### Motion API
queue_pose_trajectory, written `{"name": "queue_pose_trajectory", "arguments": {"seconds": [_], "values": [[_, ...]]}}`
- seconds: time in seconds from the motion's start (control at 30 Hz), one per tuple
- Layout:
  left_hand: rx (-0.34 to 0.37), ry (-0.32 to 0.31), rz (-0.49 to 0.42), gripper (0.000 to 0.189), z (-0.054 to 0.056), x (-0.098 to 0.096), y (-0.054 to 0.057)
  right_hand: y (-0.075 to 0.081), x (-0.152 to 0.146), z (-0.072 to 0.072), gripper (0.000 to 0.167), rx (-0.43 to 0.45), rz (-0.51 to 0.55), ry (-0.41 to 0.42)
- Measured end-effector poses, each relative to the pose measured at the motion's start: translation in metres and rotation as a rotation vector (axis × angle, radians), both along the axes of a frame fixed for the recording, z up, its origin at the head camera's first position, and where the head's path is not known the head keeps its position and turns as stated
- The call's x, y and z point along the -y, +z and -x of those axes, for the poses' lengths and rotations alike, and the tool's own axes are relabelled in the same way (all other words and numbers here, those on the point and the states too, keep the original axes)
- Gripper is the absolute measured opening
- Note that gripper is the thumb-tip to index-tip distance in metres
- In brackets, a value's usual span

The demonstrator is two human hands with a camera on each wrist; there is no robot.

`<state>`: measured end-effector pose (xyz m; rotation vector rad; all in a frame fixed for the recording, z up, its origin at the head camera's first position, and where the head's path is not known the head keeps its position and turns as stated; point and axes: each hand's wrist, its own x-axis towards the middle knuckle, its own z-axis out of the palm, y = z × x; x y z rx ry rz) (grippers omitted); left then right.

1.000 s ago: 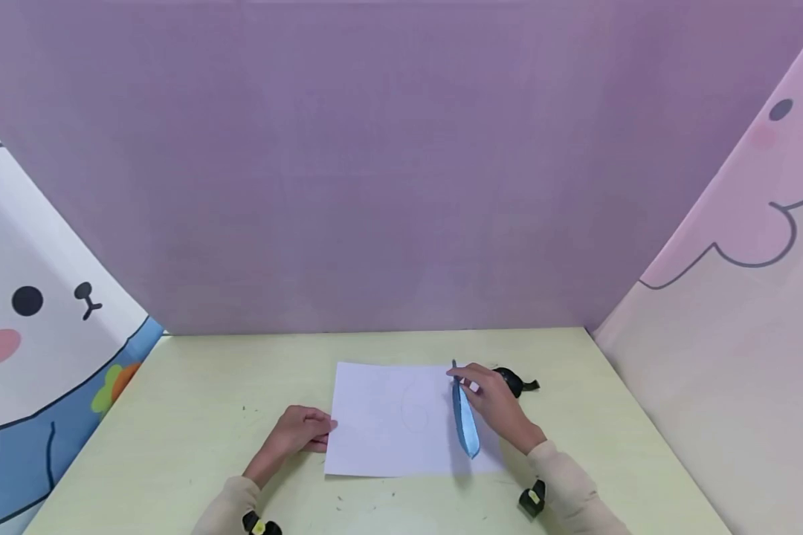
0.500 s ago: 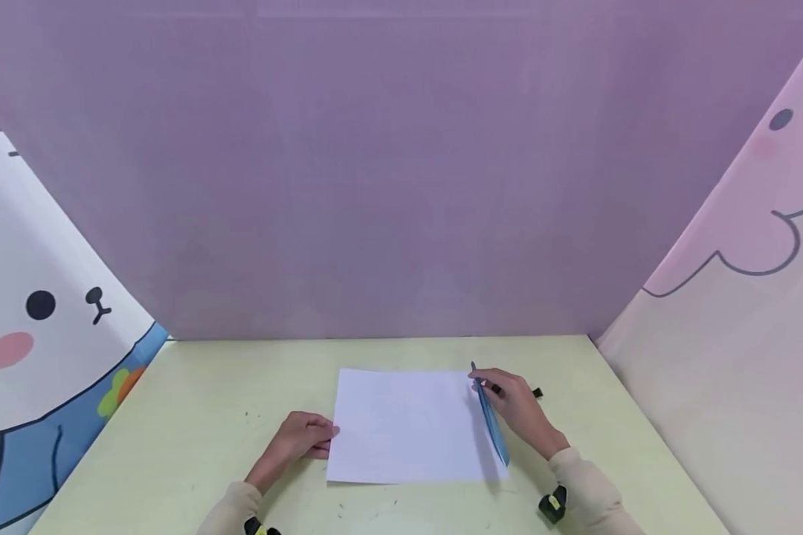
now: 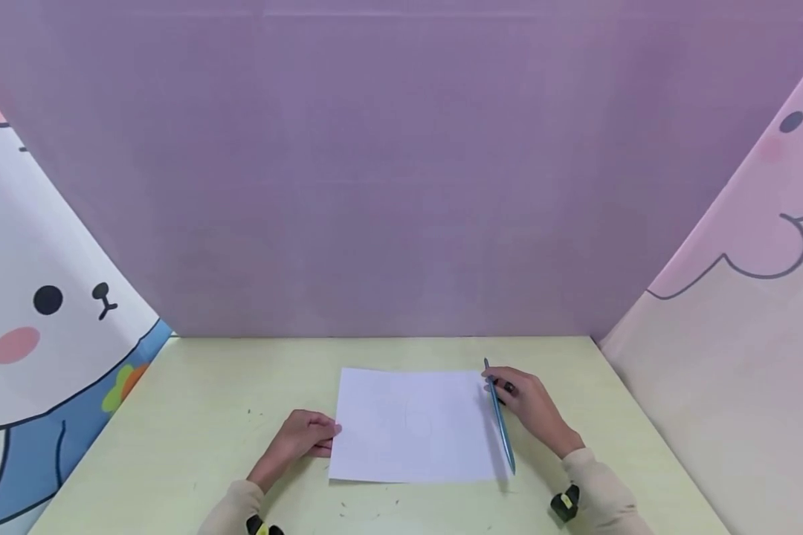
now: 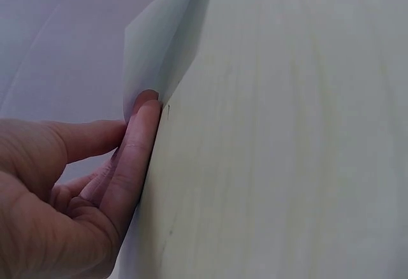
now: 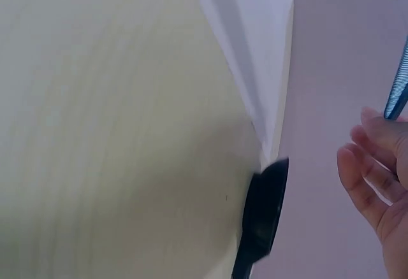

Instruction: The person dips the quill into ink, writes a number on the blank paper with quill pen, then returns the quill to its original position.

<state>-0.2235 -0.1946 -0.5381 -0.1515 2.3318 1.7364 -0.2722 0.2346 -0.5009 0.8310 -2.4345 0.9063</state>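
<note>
A white sheet of paper (image 3: 408,427) lies on the table, with faint marks near its middle. At its left edge my left hand (image 3: 302,435) pinches it, thumb above and fingers beneath, and that edge is lifted in the left wrist view. My right hand (image 3: 531,405) holds a slim blue, ridged thing (image 3: 502,431) by its narrow top end. Seen nearly edge-on, it slants over the paper's right edge with its lower tip toward me. In the right wrist view only part of the blue ridged thing (image 5: 400,88) shows.
A black, shallow-bowled thing with a handle (image 5: 264,209) rests on the table (image 3: 227,371) by the paper's right side; my right hand mostly hides it in the head view. Dark specks dot the table. A purple wall (image 3: 388,186) stands behind, printed panels at both sides.
My right hand has moved right with the blue thing, from over the paper to its right edge, turning it from a broad face to nearly edge-on. The left hand keeps its hold.
</note>
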Motion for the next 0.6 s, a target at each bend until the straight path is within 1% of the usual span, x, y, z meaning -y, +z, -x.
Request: {"name": "queue_pose_trajectory", "arguments": {"seconds": [0.1, 0.23, 0.3, 0.47, 0.6], "values": [[-0.005, -0.002, -0.009, 0.021, 0.0, 0.001, 0.001, 0.0, -0.007, 0.001, 0.04, 0.033, -0.003, -0.006], [-0.004, -0.009, -0.005, 0.02, -0.003, 0.002, 0.0, -0.003, -0.018, -0.002, 0.038, 0.077, -0.009, -0.013], [-0.011, -0.016, -0.004, 0.02, -0.003, 0.002, 0.0, -0.004, -0.023, -0.002, 0.038, 0.07, -0.017, -0.014], [-0.029, -0.034, -0.02, 0.022, -0.002, 0.002, 0.001, -0.002, -0.034, 0.0, 0.041, 0.013, -0.036, -0.012], [-0.024, -0.043, -0.038, 0.023, -0.001, 0.002, 0.002, -0.002, -0.042, 0.002, 0.04, 0.002, -0.036, 0.001]]}}
